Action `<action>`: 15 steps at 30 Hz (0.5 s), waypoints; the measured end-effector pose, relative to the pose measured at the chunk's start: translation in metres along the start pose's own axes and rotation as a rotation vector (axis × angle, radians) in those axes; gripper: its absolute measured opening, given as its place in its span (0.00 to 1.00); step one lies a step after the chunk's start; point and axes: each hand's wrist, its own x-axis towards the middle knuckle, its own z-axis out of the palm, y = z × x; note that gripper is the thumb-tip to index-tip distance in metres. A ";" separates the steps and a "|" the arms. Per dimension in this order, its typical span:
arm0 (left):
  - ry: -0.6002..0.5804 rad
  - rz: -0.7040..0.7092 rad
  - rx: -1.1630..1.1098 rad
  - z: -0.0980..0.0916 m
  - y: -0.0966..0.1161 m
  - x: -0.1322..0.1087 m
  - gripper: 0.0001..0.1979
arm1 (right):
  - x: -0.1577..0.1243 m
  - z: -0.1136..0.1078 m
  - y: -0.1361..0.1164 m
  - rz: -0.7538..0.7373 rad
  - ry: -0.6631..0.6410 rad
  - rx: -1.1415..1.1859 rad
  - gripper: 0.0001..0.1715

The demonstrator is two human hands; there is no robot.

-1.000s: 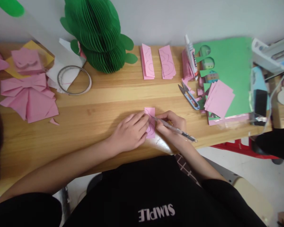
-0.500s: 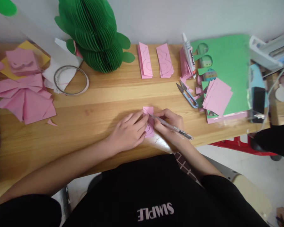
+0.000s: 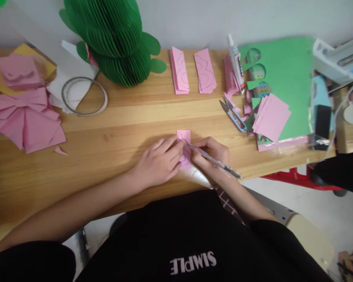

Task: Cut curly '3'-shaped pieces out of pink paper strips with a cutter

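A small pink paper strip point(image 3: 186, 159) lies on the wooden table point(image 3: 129, 129) in front of me, with dark curved lines drawn on it. My left hand point(image 3: 161, 161) rests flat on its left edge, fingers stretched out and covering part of it. In my right hand point(image 3: 213, 153) is a slim pen point(image 3: 216, 160), its tip touching the strip near the upper middle. Further back lie two folded pink papers with scalloped outlines, the left folded paper point(image 3: 181, 74) and the right folded paper point(image 3: 206, 72).
At right are blue thread snips point(image 3: 233, 114), a glue tube point(image 3: 236, 62), loose pink squares point(image 3: 272, 117) and a green sheet point(image 3: 291, 78). A tape roll point(image 3: 105, 102), folded pink paper point(image 3: 42, 129) and a green honeycomb paper piece point(image 3: 123, 66) occupy the left.
The pen tip has shifted slightly to the right and down on the strip, and the drawn line is longer. My left hand stays in place; the view has tilted a little.
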 end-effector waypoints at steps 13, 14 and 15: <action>-0.089 -0.039 -0.072 -0.001 0.000 0.000 0.18 | -0.006 0.000 -0.002 -0.038 -0.038 0.007 0.03; -0.097 -0.047 -0.084 -0.001 0.000 0.000 0.18 | -0.006 0.000 -0.002 -0.041 -0.049 0.017 0.03; -0.103 -0.055 -0.096 -0.001 0.000 0.000 0.18 | -0.006 0.000 -0.002 -0.045 -0.057 0.026 0.03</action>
